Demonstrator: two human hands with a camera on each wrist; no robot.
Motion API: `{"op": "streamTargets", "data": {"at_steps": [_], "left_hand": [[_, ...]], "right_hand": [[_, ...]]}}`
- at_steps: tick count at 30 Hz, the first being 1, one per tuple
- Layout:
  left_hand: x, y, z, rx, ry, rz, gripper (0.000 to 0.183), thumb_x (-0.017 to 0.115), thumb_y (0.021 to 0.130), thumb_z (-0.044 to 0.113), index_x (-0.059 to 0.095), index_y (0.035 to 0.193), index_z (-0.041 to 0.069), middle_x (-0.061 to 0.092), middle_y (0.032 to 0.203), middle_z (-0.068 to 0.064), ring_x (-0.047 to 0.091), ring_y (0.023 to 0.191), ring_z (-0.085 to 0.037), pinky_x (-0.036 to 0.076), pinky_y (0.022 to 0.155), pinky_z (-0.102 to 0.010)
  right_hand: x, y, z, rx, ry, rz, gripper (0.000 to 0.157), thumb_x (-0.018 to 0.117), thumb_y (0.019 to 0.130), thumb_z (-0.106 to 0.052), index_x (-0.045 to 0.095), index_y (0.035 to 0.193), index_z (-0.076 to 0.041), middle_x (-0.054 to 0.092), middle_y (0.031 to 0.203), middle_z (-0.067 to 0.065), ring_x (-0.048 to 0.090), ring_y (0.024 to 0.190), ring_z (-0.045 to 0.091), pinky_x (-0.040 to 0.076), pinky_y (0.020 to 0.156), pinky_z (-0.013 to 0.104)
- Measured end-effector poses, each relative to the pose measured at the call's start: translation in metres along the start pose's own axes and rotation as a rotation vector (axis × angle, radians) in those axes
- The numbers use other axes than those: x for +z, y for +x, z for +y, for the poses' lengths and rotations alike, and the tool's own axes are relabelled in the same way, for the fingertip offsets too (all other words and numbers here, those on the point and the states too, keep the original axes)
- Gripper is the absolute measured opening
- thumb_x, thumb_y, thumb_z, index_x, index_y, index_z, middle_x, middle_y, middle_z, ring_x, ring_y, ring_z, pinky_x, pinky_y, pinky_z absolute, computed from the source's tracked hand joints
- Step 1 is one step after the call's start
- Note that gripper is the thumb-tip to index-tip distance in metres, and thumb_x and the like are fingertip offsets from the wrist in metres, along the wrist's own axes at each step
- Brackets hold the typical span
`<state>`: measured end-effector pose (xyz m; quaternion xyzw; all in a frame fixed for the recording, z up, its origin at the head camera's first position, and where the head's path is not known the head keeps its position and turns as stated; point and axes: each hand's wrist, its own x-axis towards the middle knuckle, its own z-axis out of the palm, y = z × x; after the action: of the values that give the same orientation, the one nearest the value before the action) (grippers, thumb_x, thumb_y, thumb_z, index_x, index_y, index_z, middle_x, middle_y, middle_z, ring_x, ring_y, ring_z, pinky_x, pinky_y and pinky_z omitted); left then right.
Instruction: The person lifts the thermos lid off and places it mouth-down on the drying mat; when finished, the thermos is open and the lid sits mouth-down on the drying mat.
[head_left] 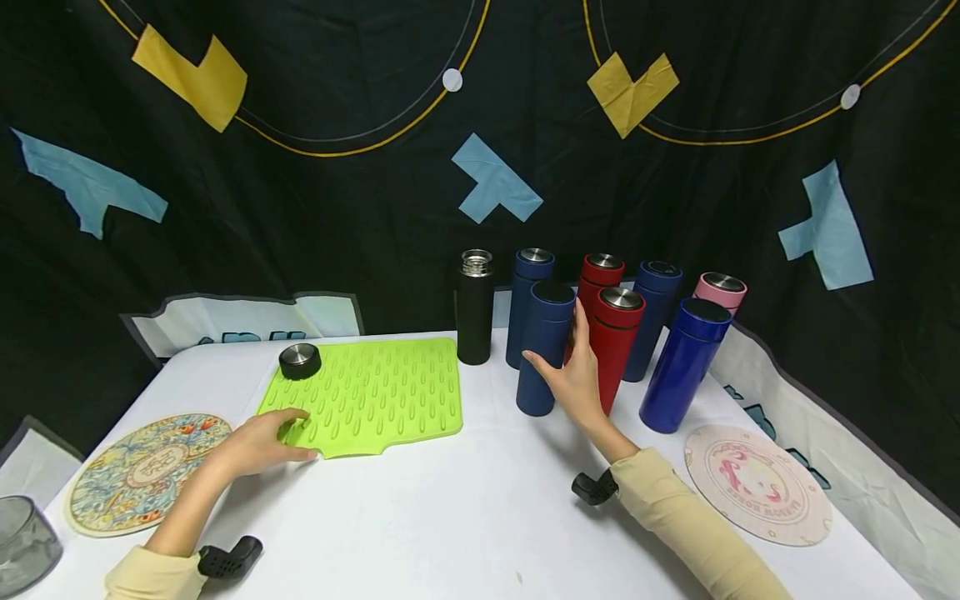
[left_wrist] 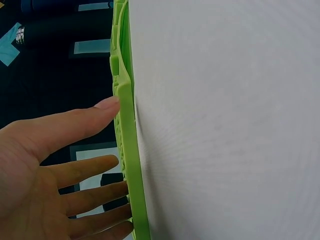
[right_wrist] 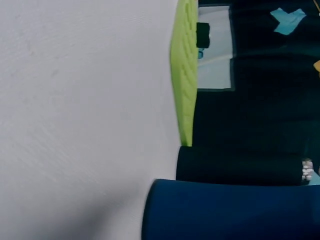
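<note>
My right hand (head_left: 576, 373) is around a navy thermos bottle (head_left: 551, 333), its thumb across the front and fingers along the right side. In the right wrist view this navy bottle (right_wrist: 235, 212) fills the lower right; the hand itself is out of that view. My left hand (head_left: 258, 442) lies at the near left corner of a lime-green ribbed mat (head_left: 360, 400). In the left wrist view its fingers are spread and its thumb tip is right at the mat's edge (left_wrist: 131, 150). A black lid (head_left: 300, 361) with a silver top sits on the mat's far left corner.
A lidless black bottle (head_left: 475, 317) stands right of the mat. Several more bottles crowd the right, including a front red one (head_left: 617, 342) and a glossy blue one (head_left: 684, 367). Round placemats lie left (head_left: 150, 475) and right (head_left: 757, 483). A glass (head_left: 26, 546) stands at the left edge.
</note>
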<state>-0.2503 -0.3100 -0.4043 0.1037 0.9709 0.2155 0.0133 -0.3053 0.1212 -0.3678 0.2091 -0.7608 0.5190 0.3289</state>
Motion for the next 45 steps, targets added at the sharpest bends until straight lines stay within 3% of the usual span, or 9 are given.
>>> {"op": "streamTargets", "data": {"at_steps": [6, 8, 16, 19, 23, 29, 34, 45], "left_hand": [[0.001, 0.000, -0.001, -0.001, 0.002, -0.001, 0.078, 0.079, 0.076, 0.040, 0.051, 0.128, -0.012, 0.048, 0.126, -0.039, 0.045, 0.114, -0.057, 0.042, 0.089, -0.065], [0.001, 0.001, -0.001, 0.005, 0.004, 0.001, 0.078, 0.079, 0.076, 0.039, 0.051, 0.128, -0.012, 0.048, 0.126, -0.039, 0.045, 0.114, -0.058, 0.042, 0.089, -0.065], [-0.002, 0.001, 0.002, 0.043, 0.001, 0.027, 0.079, 0.080, 0.076, 0.038, 0.050, 0.128, -0.012, 0.050, 0.125, -0.039, 0.047, 0.113, -0.057, 0.042, 0.088, -0.065], [-0.006, 0.002, 0.008, 0.084, -0.011, 0.063, 0.076, 0.081, 0.076, 0.035, 0.050, 0.129, -0.011, 0.051, 0.125, -0.037, 0.048, 0.113, -0.055, 0.043, 0.088, -0.064], [-0.015, 0.006, 0.027, 0.148, -0.030, 0.118, 0.072, 0.081, 0.077, 0.031, 0.052, 0.130, -0.008, 0.051, 0.129, -0.033, 0.049, 0.116, -0.052, 0.042, 0.091, -0.064], [-0.030, 0.012, 0.065, 0.252, -0.047, 0.194, 0.067, 0.080, 0.080, 0.026, 0.051, 0.134, 0.000, 0.053, 0.133, -0.024, 0.047, 0.123, -0.044, 0.039, 0.098, -0.062], [-0.040, 0.021, 0.100, 0.316, -0.089, 0.249, 0.069, 0.079, 0.081, 0.030, 0.049, 0.139, 0.008, 0.051, 0.138, -0.018, 0.044, 0.128, -0.041, 0.037, 0.098, -0.065], [-0.044, 0.033, 0.165, 0.535, -0.257, 0.319, 0.077, 0.083, 0.077, 0.025, 0.045, 0.143, 0.017, 0.045, 0.145, -0.004, 0.043, 0.131, -0.026, 0.043, 0.100, -0.053]], "right_hand": [[0.012, -0.004, 0.040, 0.066, -0.005, 0.000, 0.103, 0.081, 0.077, -0.009, 0.013, 0.154, -0.009, 0.037, 0.150, 0.015, 0.041, 0.134, 0.030, 0.037, 0.106, 0.047], [0.013, -0.005, 0.045, 0.089, -0.009, -0.001, 0.101, 0.081, 0.078, -0.012, 0.014, 0.153, -0.009, 0.038, 0.149, 0.015, 0.042, 0.133, 0.030, 0.038, 0.106, 0.047], [0.013, -0.006, 0.047, 0.107, 0.004, 0.004, 0.096, 0.081, 0.078, -0.012, 0.020, 0.152, -0.006, 0.043, 0.145, 0.018, 0.047, 0.129, 0.034, 0.040, 0.102, 0.051], [0.011, -0.006, 0.029, 0.077, 0.000, 0.012, 0.092, 0.081, 0.077, -0.004, 0.024, 0.149, 0.002, 0.044, 0.142, 0.024, 0.048, 0.126, 0.039, 0.042, 0.099, 0.055], [0.009, -0.006, 0.008, 0.037, 0.004, 0.003, 0.087, 0.080, 0.074, 0.004, 0.031, 0.145, 0.004, 0.048, 0.137, 0.027, 0.050, 0.122, 0.044, 0.043, 0.095, 0.060], [0.011, -0.002, 0.023, 0.036, 0.002, -0.044, 0.092, 0.085, 0.071, -0.005, 0.035, 0.147, -0.011, 0.053, 0.137, 0.015, 0.054, 0.121, 0.033, 0.046, 0.096, 0.055], [0.008, 0.002, 0.015, -0.033, 0.001, -0.082, 0.093, 0.087, 0.069, -0.005, 0.038, 0.148, -0.015, 0.054, 0.136, 0.012, 0.056, 0.118, 0.032, 0.047, 0.094, 0.056], [-0.001, 0.001, -0.021, -0.187, -0.091, -0.203, 0.099, 0.089, 0.065, -0.004, 0.038, 0.149, -0.022, 0.059, 0.130, 0.012, 0.058, 0.115, 0.029, 0.049, 0.095, 0.049]]}}
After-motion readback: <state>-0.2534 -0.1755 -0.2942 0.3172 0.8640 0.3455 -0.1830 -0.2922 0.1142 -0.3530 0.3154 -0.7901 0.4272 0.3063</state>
